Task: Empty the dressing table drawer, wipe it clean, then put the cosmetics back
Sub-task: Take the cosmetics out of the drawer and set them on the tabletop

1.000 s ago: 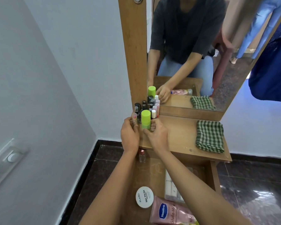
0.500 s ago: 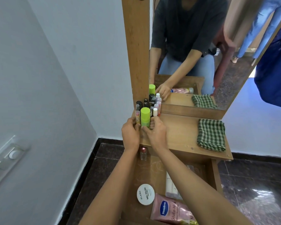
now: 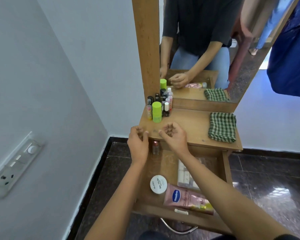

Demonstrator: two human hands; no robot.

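Two hands hover empty over the front edge of the dressing table top [image 3: 189, 122], above the back of the pulled-out drawer [image 3: 226, 168]. The left hand [image 3: 139, 141] is loosely curled at the top's front left corner, thumb close to the fingertips, gripping nothing. The right hand [image 3: 173, 137] is just beside it, its fingers bent in a loose claw, palm down, also empty. Both forearms reach up from the bottom of the view and cross over the drawer.

The drawer stands open under the top. A white round tub [image 3: 158, 184] marked nail polish lies near its front left. Touching that tub on the right, a pink Vaseline tube [image 3: 185, 198] lies along the front edge. Behind the tube sits a clear case of white pieces [image 3: 185, 175], partly hidden by the right forearm. A small bottle with a rose cap [image 3: 155, 148] stands upright in the drawer's back left corner.

A cluster of small bottles [image 3: 164, 99] stands upright at the top's back left corner, against the mirror [image 3: 206, 49]. In front of them stands a green-capped bottle [image 3: 156, 111]. A folded green checked cloth [image 3: 222, 127] lies near the top's right edge, well apart from the hands. A switch plate [image 3: 16, 163] is on the left wall.
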